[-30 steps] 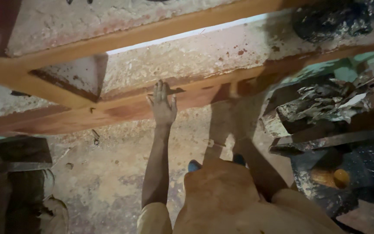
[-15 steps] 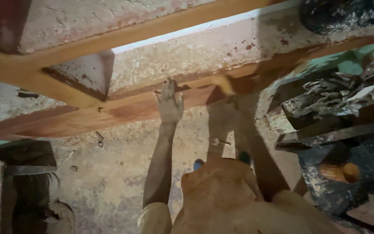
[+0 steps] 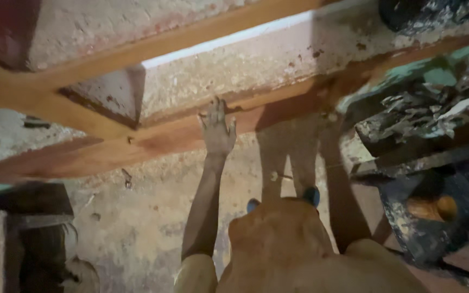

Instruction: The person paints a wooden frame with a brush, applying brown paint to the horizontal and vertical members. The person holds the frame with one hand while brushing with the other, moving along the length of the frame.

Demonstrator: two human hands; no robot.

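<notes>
My left hand (image 3: pixel 216 129) lies flat on a long reddish wooden plank (image 3: pixel 153 142), fingers spread, holding nothing. The plank runs slantwise across a rough concrete block (image 3: pixel 256 65), and a second, paler plank (image 3: pixel 109 59) lies above it. My left arm stretches straight out from my body at the bottom. On the right a dark arm-like shape (image 3: pixel 348 201) reaches toward the same plank. It is in deep shadow, and I cannot make out my right hand. The blue toes of my footwear (image 3: pixel 311 195) show below my torso.
A black tub (image 3: pixel 424 217) smeared with mortar stands at the right, with a heap of grey debris (image 3: pixel 424 111) above it. Dark blocks (image 3: pixel 23 217) sit at the lower left. The ground between is rough, stained concrete (image 3: pixel 147 228).
My left hand stays pressed on the reddish plank with fingers spread. The view has drifted a little, so the hand and plank sit slightly further right in the picture.
</notes>
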